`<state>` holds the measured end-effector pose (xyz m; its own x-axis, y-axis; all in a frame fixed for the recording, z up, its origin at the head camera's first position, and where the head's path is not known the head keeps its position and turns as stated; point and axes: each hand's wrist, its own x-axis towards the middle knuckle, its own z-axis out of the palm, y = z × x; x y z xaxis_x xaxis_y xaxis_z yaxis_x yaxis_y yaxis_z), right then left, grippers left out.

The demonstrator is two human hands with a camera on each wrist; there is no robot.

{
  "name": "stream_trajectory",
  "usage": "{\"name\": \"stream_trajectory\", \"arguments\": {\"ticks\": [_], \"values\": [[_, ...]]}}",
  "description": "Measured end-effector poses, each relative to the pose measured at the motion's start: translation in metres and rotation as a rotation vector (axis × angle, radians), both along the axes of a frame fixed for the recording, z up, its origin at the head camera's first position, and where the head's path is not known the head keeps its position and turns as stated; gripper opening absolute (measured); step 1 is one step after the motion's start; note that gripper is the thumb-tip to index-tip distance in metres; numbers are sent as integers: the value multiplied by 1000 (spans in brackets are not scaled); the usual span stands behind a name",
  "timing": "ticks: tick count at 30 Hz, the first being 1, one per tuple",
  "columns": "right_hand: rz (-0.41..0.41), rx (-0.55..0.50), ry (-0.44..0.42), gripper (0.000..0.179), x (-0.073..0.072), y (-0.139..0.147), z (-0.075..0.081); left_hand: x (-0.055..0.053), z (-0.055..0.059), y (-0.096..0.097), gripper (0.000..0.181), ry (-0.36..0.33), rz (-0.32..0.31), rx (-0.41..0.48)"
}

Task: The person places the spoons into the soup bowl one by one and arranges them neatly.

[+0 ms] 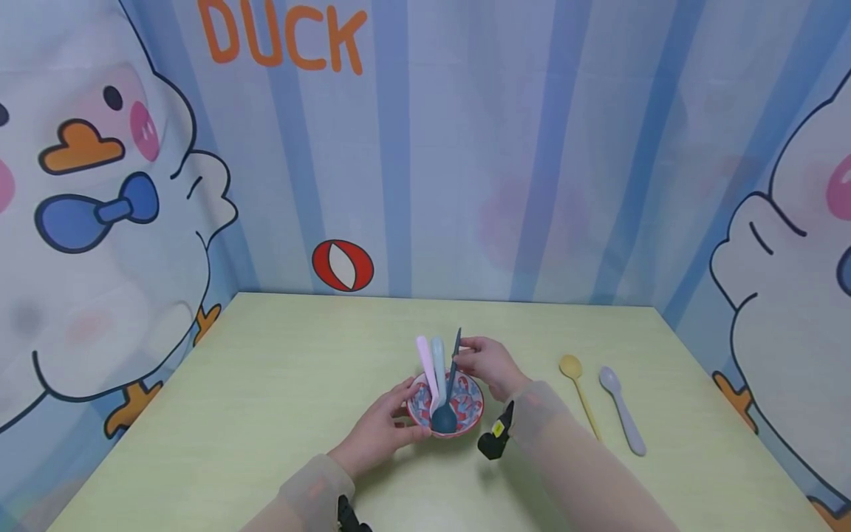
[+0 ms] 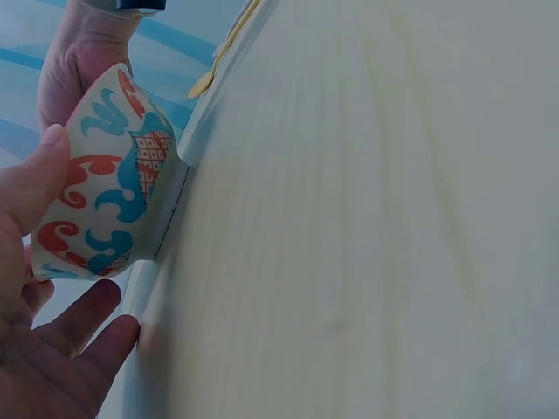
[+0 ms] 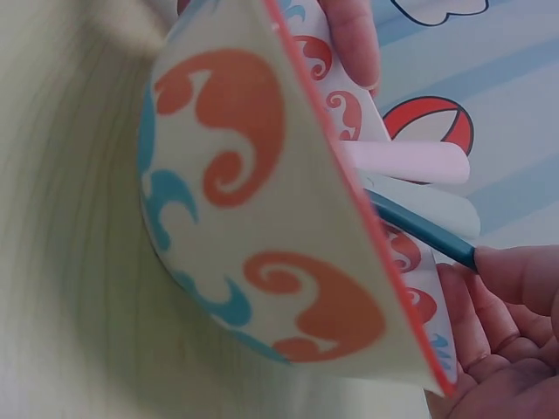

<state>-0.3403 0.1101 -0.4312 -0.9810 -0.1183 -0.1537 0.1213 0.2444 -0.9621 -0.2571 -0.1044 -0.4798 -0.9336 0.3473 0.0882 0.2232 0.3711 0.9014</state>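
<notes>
A small bowl with a red rim and red and blue swirls [image 1: 472,400] stands on the table. My left hand [image 1: 380,427] holds its left side; the left wrist view shows the thumb against the patterned outer wall [image 2: 113,188]. With thumb and fingers, my right hand [image 1: 493,367] pinches the upper handle of a dark teal spoon [image 1: 444,420], whose head lies inside the bowl. Beside it a pink spoon [image 1: 425,360] and a pale blue spoon [image 1: 438,358] lean in the bowl, handles pointing up and away from me.
Right of my right arm, a yellow spoon [image 1: 571,366] and a lavender spoon [image 1: 622,408] lie on the pale yellow table [image 1: 299,355]. A duck-printed curtain [image 1: 459,148] hangs behind the table and along its sides.
</notes>
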Motion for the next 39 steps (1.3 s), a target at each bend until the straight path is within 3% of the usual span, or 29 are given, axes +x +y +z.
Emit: {"name": "stream_trajectory", "arguments": {"ticks": [16, 39], "values": [[24, 74, 11, 43, 1, -5, -6, 1, -1, 1, 78, 13, -16, 16], [8, 71, 7, 42, 7, 8, -7, 2, 1, 0, 78, -6, -9, 20]]}}
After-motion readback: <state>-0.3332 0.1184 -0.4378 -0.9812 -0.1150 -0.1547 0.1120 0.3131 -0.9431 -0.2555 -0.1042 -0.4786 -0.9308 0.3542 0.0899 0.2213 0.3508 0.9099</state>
